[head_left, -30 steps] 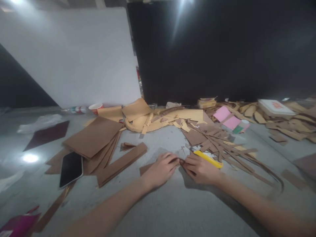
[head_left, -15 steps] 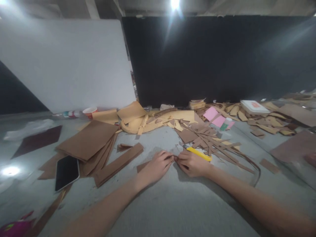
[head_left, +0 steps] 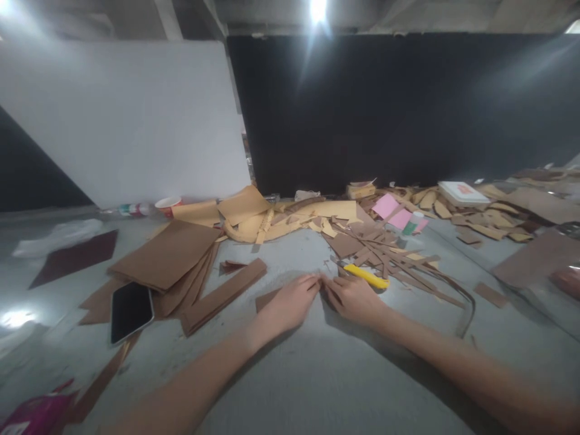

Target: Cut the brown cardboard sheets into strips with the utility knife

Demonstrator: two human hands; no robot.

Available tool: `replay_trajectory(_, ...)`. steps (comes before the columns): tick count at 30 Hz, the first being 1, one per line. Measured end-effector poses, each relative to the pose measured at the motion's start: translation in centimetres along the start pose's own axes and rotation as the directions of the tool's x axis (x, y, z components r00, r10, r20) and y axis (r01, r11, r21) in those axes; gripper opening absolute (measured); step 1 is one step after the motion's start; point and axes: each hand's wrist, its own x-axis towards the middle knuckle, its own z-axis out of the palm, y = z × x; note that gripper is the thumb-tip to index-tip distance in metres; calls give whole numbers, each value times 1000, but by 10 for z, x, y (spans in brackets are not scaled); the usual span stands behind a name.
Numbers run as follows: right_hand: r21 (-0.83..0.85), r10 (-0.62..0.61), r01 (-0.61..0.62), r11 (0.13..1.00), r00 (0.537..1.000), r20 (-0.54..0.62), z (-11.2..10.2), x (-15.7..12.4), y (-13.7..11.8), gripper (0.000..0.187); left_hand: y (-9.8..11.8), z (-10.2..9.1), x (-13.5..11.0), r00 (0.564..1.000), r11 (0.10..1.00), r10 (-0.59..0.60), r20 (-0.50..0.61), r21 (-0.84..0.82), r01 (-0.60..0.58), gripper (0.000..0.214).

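Note:
My left hand (head_left: pixel 292 299) and my right hand (head_left: pixel 356 296) meet fingertip to fingertip over the grey table (head_left: pixel 317 374). Both are closed in a pinch, and a tiny dark bit, too small to name, shows between them. A brown flat piece (head_left: pixel 266 299) lies partly under my left hand. Just beyond my right hand rests a yellow utility knife (head_left: pixel 366 275), its blade end pointing left. Behind the knife spreads a pile of thin brown strips (head_left: pixel 385 257). Left of my left hand lies a stack of long folded brown strips (head_left: pixel 224 296).
Brown sheets (head_left: pixel 165 254) are stacked at left, with a phone (head_left: pixel 131 311) against them. Tan scraps (head_left: pixel 244 208), a paper cup (head_left: pixel 167 206), pink sheets (head_left: pixel 393 210), a small green-and-white bottle (head_left: pixel 412 223) and a white box (head_left: pixel 463 193) line the back. A magenta item (head_left: pixel 38 414) sits front left.
The view has shifted slightly, so things at left appear a little further right. My hands stay together, with the fingertips slightly higher in view and my right fingers more stretched forward.

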Motion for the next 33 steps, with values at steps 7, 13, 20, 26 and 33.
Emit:
replay_trajectory(7, -146, 250, -216, 965, 928, 277, -17, 1, -10, 39, -4, 5, -4, 999, 997, -46, 11, -61, 47, 64)
replay_trajectory(13, -146, 260, -235, 961, 947, 188, -15, -12, -4, 34, 1, 3, -1, 997, 997, -66, 27, -45, 67, 59)
replay_trajectory(20, -50, 271, -273, 961, 961, -55, 8, -19, 4, 37, 3, 1, 0, 999, 997, -49, -1, -63, 49, 47)
replay_trajectory(26, 50, 187, -184, 982, 980, -66, 18, -17, 9, 34, -3, 3, 1, 989, 958, -128, -71, -266, 105, 38)
replay_trajectory(33, 123, 209, -204, 971, 977, -31, 18, -16, 8, 27, -6, 8, 1, 980, 921, -169, -109, -372, 117, 34)
